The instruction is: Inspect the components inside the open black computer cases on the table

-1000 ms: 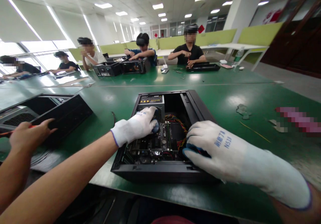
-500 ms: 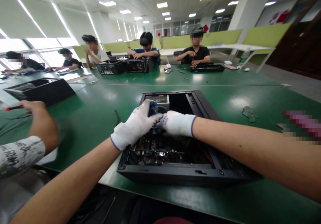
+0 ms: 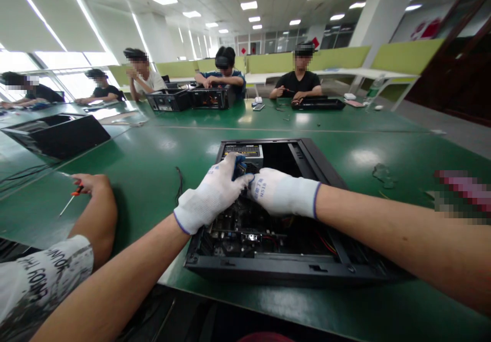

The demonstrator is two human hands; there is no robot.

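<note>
An open black computer case lies flat on the green tabletop, straight ahead. Over its ten-to-twelve o'clock part, the left hand and right hand, both in white gloves, meet just below the power supply. The fingers curl inward and the gloves hide what lies between them, so I cannot tell whether either grip is clenched on something. The gloves cover part of the power supply and the upper part of the circuit board, and the right forearm crosses the case's right side. From this case, one black cable lies between nine and ten o'clock, and a co-worker's bare hand holds one screwdriver at nine. Three other cases stand around: a tilted case at ten o'clock and two cases side by side at eleven. At one o'clock lies one flat black part; beyond it, slightly more to the right, stands one bottle. A clear scrap sits between two and three o'clock, and a blurred pink object at three. Five people sit across, from ten to one o'clock.
</note>
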